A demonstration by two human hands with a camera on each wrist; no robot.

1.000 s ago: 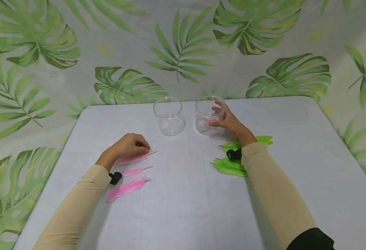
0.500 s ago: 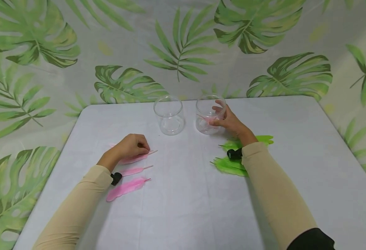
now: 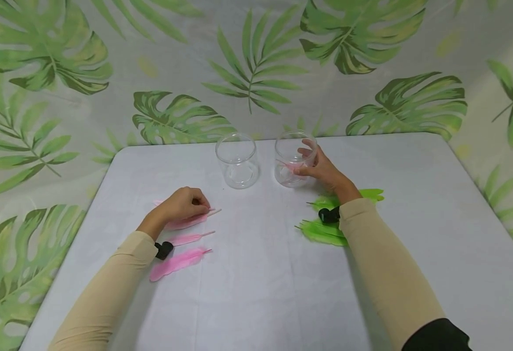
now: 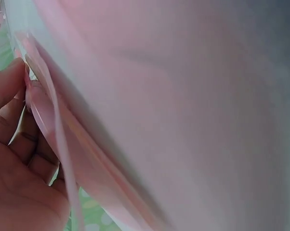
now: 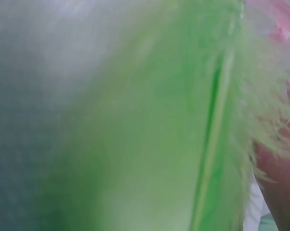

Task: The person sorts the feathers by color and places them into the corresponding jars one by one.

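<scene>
Thumb and forefinger of my left hand (image 3: 180,204) pinch a pink feather near its quill, as the left wrist view shows; the feather (image 4: 51,115) hangs past the palm there. Under this hand in the head view lies another pink feather (image 3: 188,223). My right hand (image 3: 324,170) curls round the right side of a clear round jar (image 3: 289,178). Pink feather (image 3: 294,166) shows through that jar's wall. A second clear jar (image 3: 240,170) stands upright to its left. In the right wrist view a blurred green feather (image 5: 150,130) covers most of the frame.
Two more pink feathers, a thin one (image 3: 188,239) and a fuller one (image 3: 179,264), lie nearer on the white tabletop (image 3: 256,292). Green feathers (image 3: 322,233) lie partly beneath the right forearm. A leaf-print cloth (image 3: 260,58) hangs behind the table.
</scene>
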